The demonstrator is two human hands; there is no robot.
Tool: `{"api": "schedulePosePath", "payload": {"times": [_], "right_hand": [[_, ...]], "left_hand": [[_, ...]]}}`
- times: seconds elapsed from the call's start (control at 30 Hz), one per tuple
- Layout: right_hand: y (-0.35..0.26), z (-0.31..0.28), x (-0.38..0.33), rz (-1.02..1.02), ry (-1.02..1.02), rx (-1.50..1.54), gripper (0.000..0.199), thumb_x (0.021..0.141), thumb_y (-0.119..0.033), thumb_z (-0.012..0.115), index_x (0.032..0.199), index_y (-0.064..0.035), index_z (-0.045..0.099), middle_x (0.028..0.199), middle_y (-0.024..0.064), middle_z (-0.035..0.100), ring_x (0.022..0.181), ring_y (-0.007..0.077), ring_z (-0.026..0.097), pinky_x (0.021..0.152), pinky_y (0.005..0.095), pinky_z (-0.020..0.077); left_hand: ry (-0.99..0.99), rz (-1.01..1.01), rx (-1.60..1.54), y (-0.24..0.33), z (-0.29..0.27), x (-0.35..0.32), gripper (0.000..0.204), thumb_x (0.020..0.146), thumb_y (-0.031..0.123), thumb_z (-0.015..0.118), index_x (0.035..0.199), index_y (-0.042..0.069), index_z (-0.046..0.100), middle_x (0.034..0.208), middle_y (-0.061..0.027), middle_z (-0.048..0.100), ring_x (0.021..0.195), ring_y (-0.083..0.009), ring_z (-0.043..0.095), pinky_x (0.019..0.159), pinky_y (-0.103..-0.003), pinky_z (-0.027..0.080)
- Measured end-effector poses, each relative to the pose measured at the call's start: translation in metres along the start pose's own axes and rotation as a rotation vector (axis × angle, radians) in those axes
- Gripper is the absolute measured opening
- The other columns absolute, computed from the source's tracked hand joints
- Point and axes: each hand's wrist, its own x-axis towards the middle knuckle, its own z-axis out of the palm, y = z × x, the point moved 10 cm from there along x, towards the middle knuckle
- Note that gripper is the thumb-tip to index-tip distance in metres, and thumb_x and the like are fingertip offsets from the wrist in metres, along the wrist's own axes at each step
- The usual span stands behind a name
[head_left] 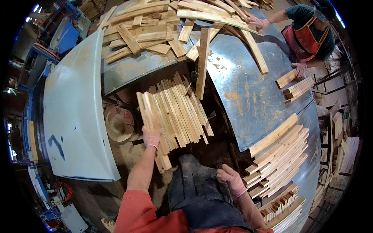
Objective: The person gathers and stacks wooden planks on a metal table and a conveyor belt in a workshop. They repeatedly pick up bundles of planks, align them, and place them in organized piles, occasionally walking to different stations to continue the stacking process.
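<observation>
Over the dark gap between the white panel point(74, 112) and the metal tabletop point(252, 97), the left hand point(151, 136) reaches forward on a nearly straight arm, gloved fingers wrapped over the near end of 1 wooden slat in the fanned bundle of slats point(175, 110). The bundle lies tilted, its far ends pointing toward the loose pile of boards point(155, 27) on the tabletop's far edge. The right hand point(232, 179) hangs low with bent elbow, fingers loosely curled and holding nothing, just beside the stack of slats point(278, 155) along the tabletop's near right edge. A co-worker's hands point(300, 69) handle boards at the far right corner.
</observation>
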Motion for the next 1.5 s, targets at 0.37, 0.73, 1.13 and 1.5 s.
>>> {"api": "schedulePosePath", "payload": {"times": [0.37,0.73,1.13,1.5], "right_hand": [[0.049,0.048,0.044,0.257,0.116,-0.211,0.083,0.106,-0.025,0.079,0.170,0.0065,0.037,0.146,0.0142,0.072,0.124,0.0231,0.072,0.103,0.0352,0.0590],[0.071,0.054,0.058,0.324,0.139,-0.137,0.078,0.108,-0.029,0.077,0.168,0.0056,0.042,0.150,0.0138,0.069,0.129,0.0230,0.068,0.109,0.0368,0.0560],[0.048,0.026,0.043,0.096,0.042,-0.346,0.080,0.109,-0.028,0.074,0.172,0.0019,0.037,0.147,0.0083,0.070,0.128,0.0176,0.066,0.112,0.0321,0.0519],[-0.005,-0.298,-0.123,-0.441,0.956,-0.271,0.073,0.104,-0.031,0.076,0.164,0.0008,0.050,0.156,0.0277,0.063,0.146,0.0360,0.062,0.124,0.0412,0.0481]], "left_hand": [[0.078,-0.280,0.225,-0.034,-0.031,0.120,0.110,0.077,0.034,0.088,0.167,0.008,0.031,0.160,-0.0274,0.054,0.142,-0.0469,0.060,0.117,-0.051,0.052],[-0.075,-0.266,0.314,-0.052,0.006,0.105,0.120,0.086,0.039,0.086,0.178,0.004,0.017,0.173,-0.0243,0.045,0.156,-0.0437,0.048,0.128,-0.046,0.042],[-0.465,0.014,-0.218,-0.010,0.088,-0.036,0.063,0.106,0.021,0.070,0.160,-0.006,0.050,0.151,-0.0229,0.063,0.136,-0.0330,0.060,0.120,-0.042,0.045],[-0.919,0.755,-0.060,0.249,0.272,-0.321,0.050,0.107,0.018,0.072,0.150,-0.005,0.061,0.142,-0.0181,0.069,0.127,-0.0291,0.066,0.111,-0.040,0.052]]}}
